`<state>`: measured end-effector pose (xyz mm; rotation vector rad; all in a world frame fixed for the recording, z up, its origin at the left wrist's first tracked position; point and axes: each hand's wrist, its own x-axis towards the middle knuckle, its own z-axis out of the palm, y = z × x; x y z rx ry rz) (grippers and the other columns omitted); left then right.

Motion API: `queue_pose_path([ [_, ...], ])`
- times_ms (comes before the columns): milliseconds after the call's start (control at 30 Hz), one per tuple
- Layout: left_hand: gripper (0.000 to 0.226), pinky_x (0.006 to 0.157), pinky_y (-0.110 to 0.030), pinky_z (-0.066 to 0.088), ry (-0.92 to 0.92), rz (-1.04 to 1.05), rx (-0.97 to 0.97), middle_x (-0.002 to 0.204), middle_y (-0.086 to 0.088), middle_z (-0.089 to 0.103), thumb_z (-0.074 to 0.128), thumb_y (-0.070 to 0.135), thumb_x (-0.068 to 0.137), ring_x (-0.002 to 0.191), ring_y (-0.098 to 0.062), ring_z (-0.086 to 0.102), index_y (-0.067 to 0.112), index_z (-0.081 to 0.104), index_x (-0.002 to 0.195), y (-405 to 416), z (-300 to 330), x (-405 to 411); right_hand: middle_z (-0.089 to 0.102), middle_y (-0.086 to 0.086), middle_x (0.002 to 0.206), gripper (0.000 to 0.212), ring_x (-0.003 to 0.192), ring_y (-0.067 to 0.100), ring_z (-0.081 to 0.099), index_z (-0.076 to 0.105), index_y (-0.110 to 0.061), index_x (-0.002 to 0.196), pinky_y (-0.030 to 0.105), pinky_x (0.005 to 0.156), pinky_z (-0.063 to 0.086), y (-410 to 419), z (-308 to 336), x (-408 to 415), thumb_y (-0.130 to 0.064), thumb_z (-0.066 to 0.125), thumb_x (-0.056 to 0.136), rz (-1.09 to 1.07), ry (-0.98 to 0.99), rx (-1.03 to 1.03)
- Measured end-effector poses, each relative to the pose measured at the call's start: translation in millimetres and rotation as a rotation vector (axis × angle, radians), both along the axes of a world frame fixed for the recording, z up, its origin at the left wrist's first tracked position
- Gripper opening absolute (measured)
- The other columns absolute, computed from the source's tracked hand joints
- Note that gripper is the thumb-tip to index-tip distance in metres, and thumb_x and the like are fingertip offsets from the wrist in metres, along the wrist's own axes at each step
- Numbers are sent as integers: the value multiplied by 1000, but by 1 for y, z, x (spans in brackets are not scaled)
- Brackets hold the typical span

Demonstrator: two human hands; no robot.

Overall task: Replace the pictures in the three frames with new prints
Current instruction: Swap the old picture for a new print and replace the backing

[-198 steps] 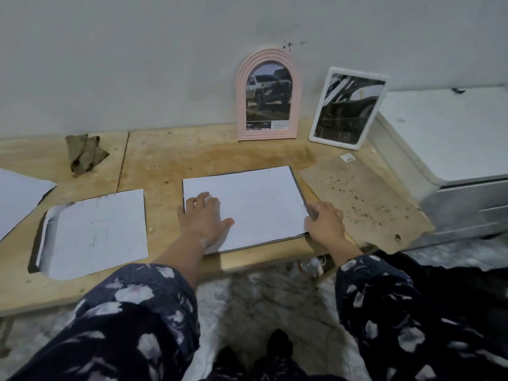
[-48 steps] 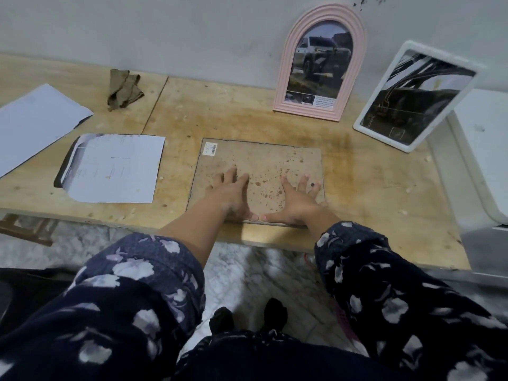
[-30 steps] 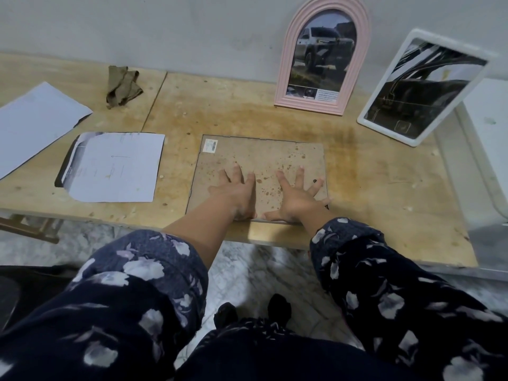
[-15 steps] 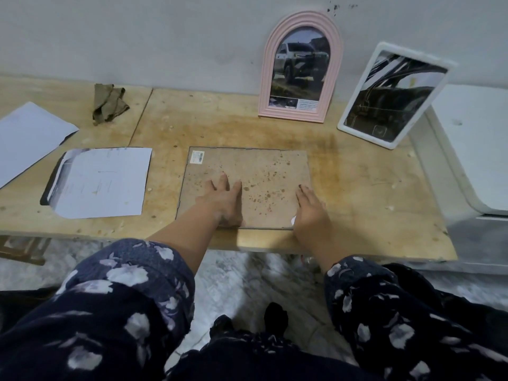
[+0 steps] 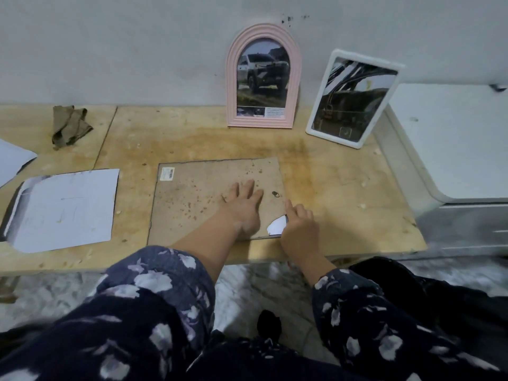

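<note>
From the head view I look down on a stained wooden bench (image 5: 343, 188) set against a grey wall. Lying flat near the middle of its near edge is a brown backing board (image 5: 198, 199), spotted with dark specks and carrying a small barcode sticker (image 5: 168, 173) in its far left corner. My left hand (image 5: 242, 204) lies flat and released on the right half of the board, palm down, fingers stretched toward the wall. My right hand (image 5: 298, 229) sits at the board's near right corner, fingers curled at its edge; I cannot tell whether it actually grips the board or only touches it. Between the two hands a torn gap in the corner shows a white print (image 5: 277, 226) underneath.

Far from me, a pink arched frame (image 5: 233, 78) stands against the wall, holding a picture of a pickup truck. Just right of it, a white rectangular frame (image 5: 354, 144) leans back, tilted, with a dark picture inside. To the right of the bench is a white cabinet (image 5: 453, 138).

On the left of the bench lies a sheet of paper (image 5: 66, 210) face down, well apart from the board, with another white sheet (image 5: 11, 160) at the left edge of view. A crumpled olive cloth (image 5: 70, 126) rests at the far left near the wall. Both my sleeves (image 5: 154, 298) are dark with pale flowers.
</note>
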<state>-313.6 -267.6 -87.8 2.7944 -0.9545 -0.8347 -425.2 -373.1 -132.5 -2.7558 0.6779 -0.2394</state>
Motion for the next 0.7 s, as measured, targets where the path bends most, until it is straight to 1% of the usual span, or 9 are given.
queue_pose_path([
  [133,71,115,-60,13,5,-104,128,161,9,-15,45,46,98,147,-33,-9,40,0,153,-19,2,9,59,5,80,62,67,29,59,70,-11,107,25,53,31,-5,9,3,-12,31,60,63,91,-113],
  [200,74,110,-57,27,-29,-130,180,161,8,-5,48,51,95,145,-35,2,42,2,152,-24,4,15,59,7,97,60,89,31,57,61,-13,123,33,66,38,-10,15,5,-8,42,66,90,194,-85],
  [267,75,102,-52,38,-67,-145,198,156,6,10,54,55,90,139,-35,15,43,11,150,-28,8,20,52,6,117,62,110,29,47,44,-18,139,38,83,35,-15,22,9,-9,47,78,150,295,-45],
  [333,75,100,-49,40,-67,-138,203,151,6,20,61,56,85,133,-35,22,44,21,146,-34,11,23,51,2,122,61,115,24,43,42,-25,140,37,90,31,-24,27,15,-11,47,82,131,347,19],
  [400,73,97,-45,39,-71,-128,214,146,7,25,65,57,81,130,-34,26,45,28,143,-39,12,27,57,-6,120,51,115,19,45,54,-33,128,34,88,28,-33,29,23,-14,46,82,55,314,109],
  [467,71,93,-42,37,-82,-123,206,143,8,29,68,54,80,127,-33,30,45,32,140,-42,14,30,61,-9,114,38,110,19,49,60,-34,115,32,81,25,-41,28,32,-20,47,82,-2,243,107],
  [500,71,91,-41,36,-93,-131,196,141,8,31,70,52,79,126,-33,32,44,34,139,-44,16,32,61,-8,112,35,109,20,50,59,-34,115,32,80,26,-43,27,35,-22,47,84,-1,218,80],
  [600,72,87,-40,34,-148,-155,182,136,7,38,75,49,73,121,-33,39,38,38,134,-48,19,39,56,0,114,45,111,23,45,46,-33,135,34,82,30,-41,24,44,-24,42,91,32,273,-26],
  [700,78,89,-44,36,-180,-185,236,137,3,34,76,52,70,124,-32,35,37,32,133,-51,18,41,52,4,109,42,108,25,42,50,-35,133,34,76,24,-44,17,47,-21,36,96,78,287,-104],
])
